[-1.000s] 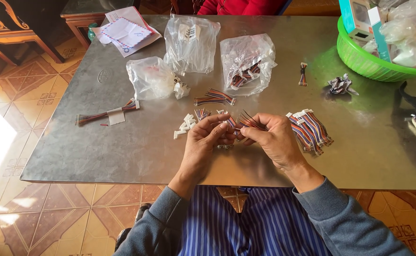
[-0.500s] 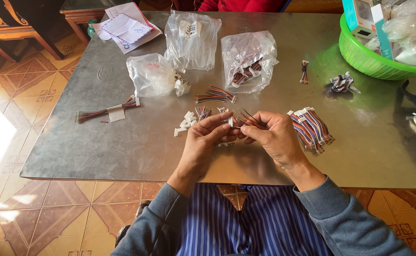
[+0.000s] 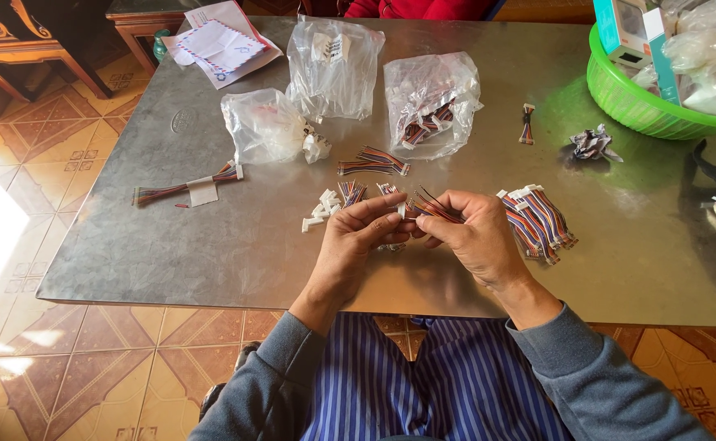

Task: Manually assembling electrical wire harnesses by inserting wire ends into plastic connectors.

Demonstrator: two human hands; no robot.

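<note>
Both hands, left (image 3: 358, 237) and right (image 3: 472, 237), pinch a thin wire bundle (image 3: 431, 207) between fingertips, just above the worktop (image 3: 211, 245). It looks light and soft; better to hold near the connector (image 3: 401, 211).

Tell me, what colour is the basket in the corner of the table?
The basket is bright green, seen best in the head view.

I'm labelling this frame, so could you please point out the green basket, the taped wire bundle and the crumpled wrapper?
green basket (image 3: 619, 98), head view, on its front wall.
taped wire bundle (image 3: 185, 189), head view, near its white tape.
crumpled wrapper (image 3: 591, 144), head view, on its middle.
</note>
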